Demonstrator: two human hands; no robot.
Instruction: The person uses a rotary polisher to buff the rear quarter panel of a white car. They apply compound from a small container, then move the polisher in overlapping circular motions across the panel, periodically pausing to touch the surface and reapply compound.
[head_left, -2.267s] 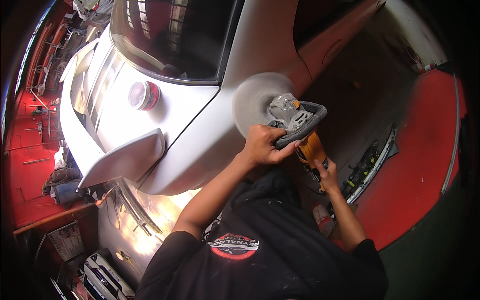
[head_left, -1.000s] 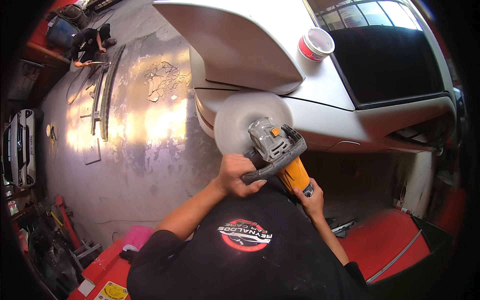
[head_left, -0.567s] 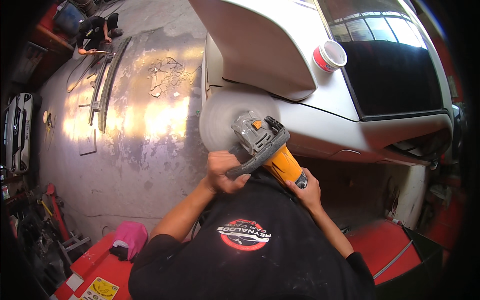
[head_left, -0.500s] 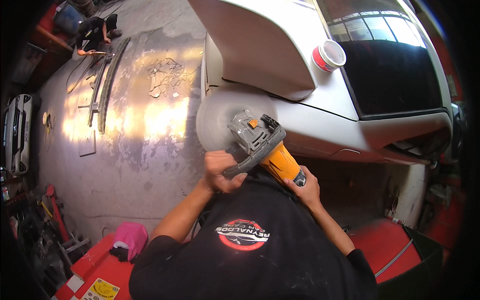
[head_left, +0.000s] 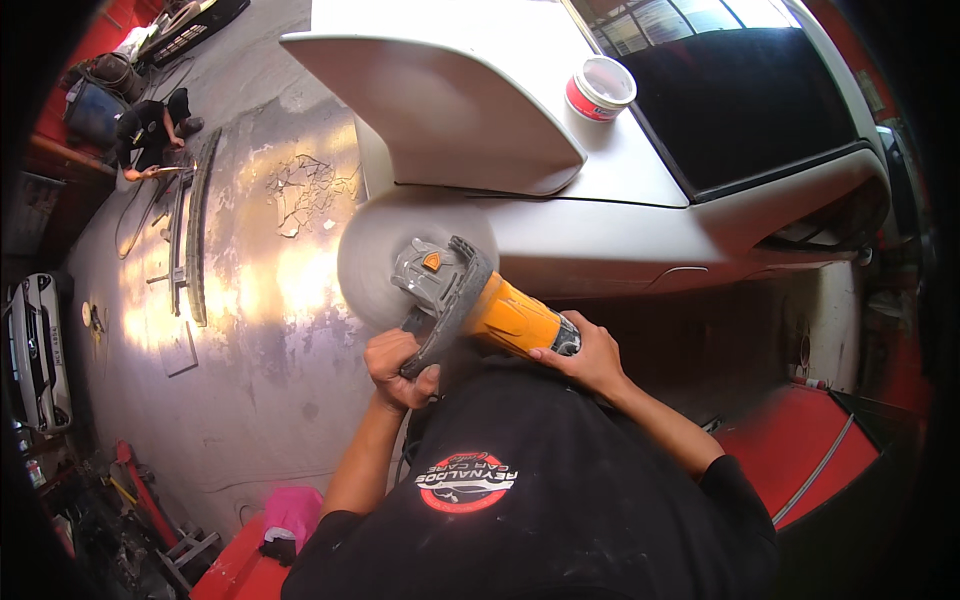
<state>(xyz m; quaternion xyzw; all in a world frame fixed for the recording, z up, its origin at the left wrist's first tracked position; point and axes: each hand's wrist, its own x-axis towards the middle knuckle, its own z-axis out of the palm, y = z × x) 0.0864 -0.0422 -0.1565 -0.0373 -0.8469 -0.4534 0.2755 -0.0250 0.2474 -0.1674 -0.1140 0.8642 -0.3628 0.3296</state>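
Note:
My left hand point(head_left: 393, 371) is wrapped round the black loop handle of an orange and grey polisher point(head_left: 515, 314). My right hand point(head_left: 588, 355) grips the rear end of its orange body. The polisher's round pad point(head_left: 368, 262) is a pale grey blur, as if spinning. It lies beside the rear corner of a white car point(head_left: 572, 238), just below the raised spoiler point(head_left: 455, 115). Whether the pad touches the paint I cannot tell.
A red and white tub point(head_left: 600, 90) stands on the car by the dark rear window point(head_left: 735, 115). At the far left, another person point(head_left: 150, 135) crouches by long metal bars point(head_left: 190, 235). A pink cloth point(head_left: 292, 515) lies on a red surface at lower left.
The whole view has shifted, with car and tub now further left. The polisher has moved left and a little toward me, its body lying more level. Both hands keep their grip.

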